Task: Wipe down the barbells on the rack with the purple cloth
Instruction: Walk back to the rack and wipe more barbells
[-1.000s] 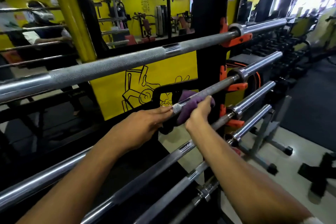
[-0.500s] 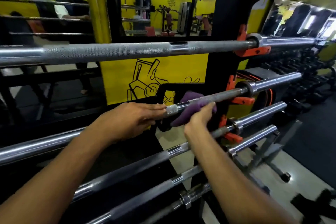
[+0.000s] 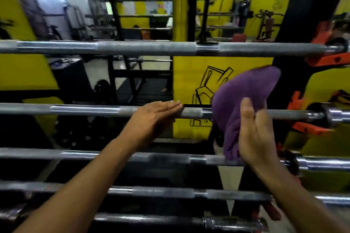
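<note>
Holding purple cloth [image 3: 244,100] pinched in our right hand [image 3: 255,134], thumb clamping folds, cloth draped over second barbell [image 3: 94,109]. Left hand [image 3: 151,117] flat, fingers straight and together, resting on bar left of cloth. We'd wrap cloth round bar beyond left fingertips — press firmly, stroke along knurling.

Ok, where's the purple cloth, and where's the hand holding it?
purple cloth [image 3: 244,92], head view, middle of the upper fold.
right hand [image 3: 254,132], head view, on the palm.
</note>
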